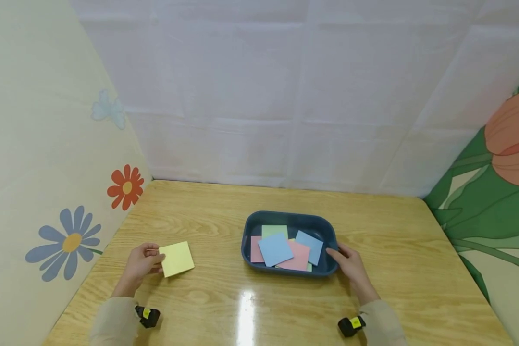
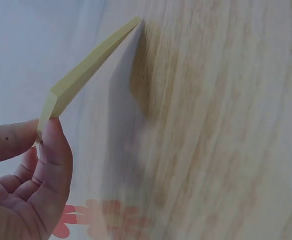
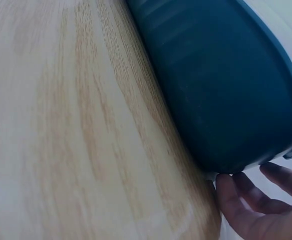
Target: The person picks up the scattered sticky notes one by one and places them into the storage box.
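Observation:
My left hand (image 1: pixel 143 263) pinches a yellow sticky note pad (image 1: pixel 177 259) by its left edge, between thumb and fingers. Seen edge-on in the left wrist view, the pad (image 2: pixel 88 65) slants up from the fingertips, its far corner close to the table. At the right end of a dark blue plastic tray (image 1: pixel 281 272), my right hand (image 1: pixel 350 264) grips the wall, thumb over the rim and fingers outside. In the right wrist view, the fingertips (image 3: pixel 228 187) lie against the tray's end near its base. Inside are several square note pads: blue (image 1: pixel 275 249), pink (image 1: pixel 297 257) and green (image 1: pixel 274 231), overlapping.
The wooden table (image 1: pixel 216 307) carries the tray near its middle. Behind it hangs a white cloth (image 1: pixel 264 96). Flower-printed panels border the left (image 1: pixel 39 144) and right (image 1: pixel 493 206) sides. Each wrist wears a small black camera, one (image 1: pixel 148 317) at the left sleeve.

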`<state>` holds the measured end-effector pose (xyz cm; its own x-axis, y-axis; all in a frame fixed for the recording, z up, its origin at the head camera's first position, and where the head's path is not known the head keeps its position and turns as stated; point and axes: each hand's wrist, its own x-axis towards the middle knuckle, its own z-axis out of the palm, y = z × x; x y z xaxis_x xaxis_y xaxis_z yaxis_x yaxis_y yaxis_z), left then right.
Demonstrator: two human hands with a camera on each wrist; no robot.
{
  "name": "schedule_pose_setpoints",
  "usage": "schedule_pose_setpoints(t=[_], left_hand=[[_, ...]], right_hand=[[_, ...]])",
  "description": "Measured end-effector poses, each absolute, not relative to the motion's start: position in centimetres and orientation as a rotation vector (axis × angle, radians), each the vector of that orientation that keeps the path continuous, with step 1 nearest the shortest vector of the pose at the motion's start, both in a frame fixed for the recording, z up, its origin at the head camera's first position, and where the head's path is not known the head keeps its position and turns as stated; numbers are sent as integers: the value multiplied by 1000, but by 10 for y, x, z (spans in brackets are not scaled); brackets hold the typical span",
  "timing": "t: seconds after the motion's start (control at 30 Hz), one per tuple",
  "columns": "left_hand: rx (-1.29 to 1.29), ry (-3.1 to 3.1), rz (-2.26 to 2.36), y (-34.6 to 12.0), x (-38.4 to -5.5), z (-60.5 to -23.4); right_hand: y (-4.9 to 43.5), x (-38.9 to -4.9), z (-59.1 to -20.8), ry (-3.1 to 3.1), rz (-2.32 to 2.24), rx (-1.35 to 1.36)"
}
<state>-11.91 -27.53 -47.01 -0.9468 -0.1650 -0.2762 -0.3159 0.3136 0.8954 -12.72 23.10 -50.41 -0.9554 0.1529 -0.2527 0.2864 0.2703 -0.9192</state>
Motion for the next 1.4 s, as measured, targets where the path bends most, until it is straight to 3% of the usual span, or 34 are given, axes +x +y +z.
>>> schedule_pose_setpoints(t=[1.4], left_hand=[[-355, 2473, 1809, -246, -133, -450]], right_hand=[[230, -127, -503, 2382, -1786, 422]])
